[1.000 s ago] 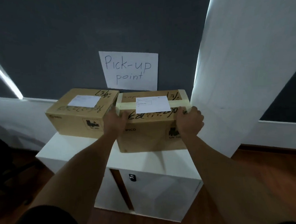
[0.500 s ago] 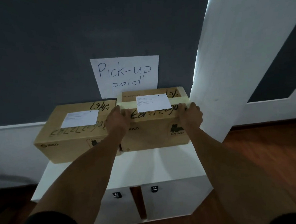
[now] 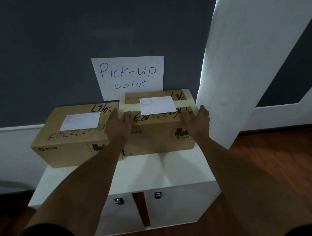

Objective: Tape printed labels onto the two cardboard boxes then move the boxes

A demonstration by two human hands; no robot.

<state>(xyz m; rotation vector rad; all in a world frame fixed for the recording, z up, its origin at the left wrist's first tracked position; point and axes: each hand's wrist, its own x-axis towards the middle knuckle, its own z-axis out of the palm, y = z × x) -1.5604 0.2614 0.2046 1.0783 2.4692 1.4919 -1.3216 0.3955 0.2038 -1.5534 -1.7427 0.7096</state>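
Note:
Two cardboard boxes stand side by side on a white cabinet [image 3: 155, 172]. The left box [image 3: 70, 141] has a white printed label [image 3: 80, 121] on its top. The right box [image 3: 158, 134] sits further back against the wall, with its own label [image 3: 157, 105] under a strip of pale tape [image 3: 182, 103]. My left hand [image 3: 119, 125] clasps the right box's near left top corner, thumb on the side. My right hand [image 3: 197, 121] holds the near right top corner. This box rests flat on the cabinet.
A paper sign reading "Pick-up point" [image 3: 129, 75] hangs on the dark wall behind the boxes. A white pillar [image 3: 249, 75] rises close to the right box. The cabinet has two doors with black handles [image 3: 157, 194]. Wooden floor [image 3: 273, 165] surrounds it.
The right box has gone back toward the wall and now sits level on the cabinet. My view has swung to face the boxes squarely, and my fingers lie looser on the corners.

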